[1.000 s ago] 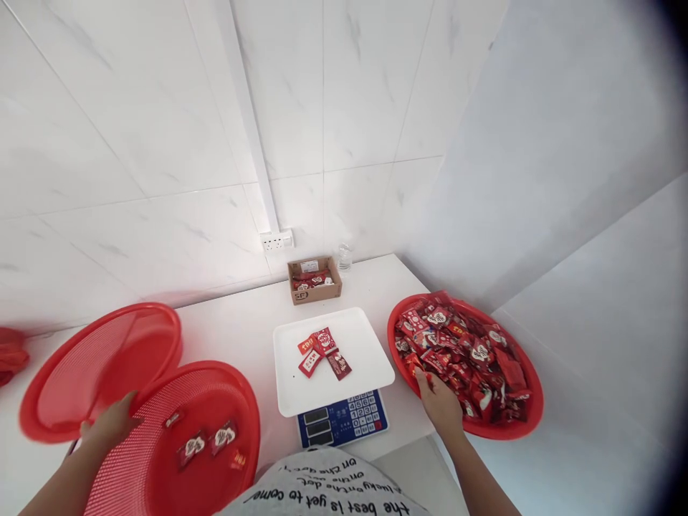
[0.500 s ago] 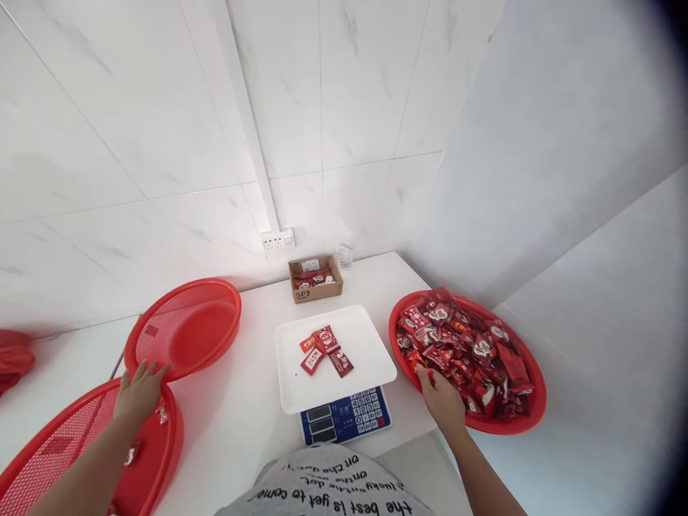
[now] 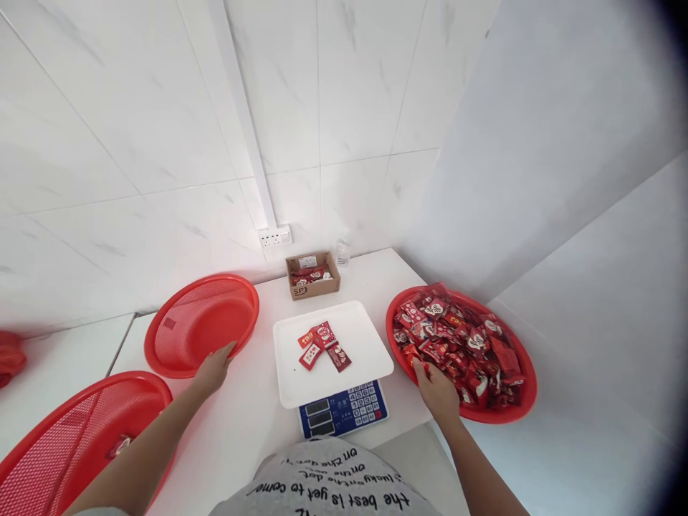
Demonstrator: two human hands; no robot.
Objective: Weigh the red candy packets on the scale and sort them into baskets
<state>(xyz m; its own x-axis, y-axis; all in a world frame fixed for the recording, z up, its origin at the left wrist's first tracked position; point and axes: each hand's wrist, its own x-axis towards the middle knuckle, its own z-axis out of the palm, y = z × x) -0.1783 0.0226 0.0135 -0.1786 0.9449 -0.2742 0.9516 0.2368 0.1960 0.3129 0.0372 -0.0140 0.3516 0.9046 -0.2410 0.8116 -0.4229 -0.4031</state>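
My left hand (image 3: 213,370) is closed on the near right rim of a red plastic basket (image 3: 200,285) with mesh sides, at the left of the table. At the right, my right hand (image 3: 439,395) is closed on the near left rim of another red basket (image 3: 529,405). That basket is heaped with small red snack packets (image 3: 462,344), and some lie against my fingertips. Between my hands is a white weighing tray (image 3: 284,383) with several red packets (image 3: 324,346) fanned out on it.
A blue scale keypad (image 3: 344,412) sits under the tray's near edge. Behind are a small cardboard box (image 3: 317,288) of packets and a clear plastic cup (image 3: 342,251). A larger red basket (image 3: 69,430) stands at lower left, partly behind my left arm. A wall socket (image 3: 274,236) is at the back.
My left hand has moved right and closed on the rim of the upper left basket, which has shifted right, away from the larger basket. My right hand stays at its basket's rim.
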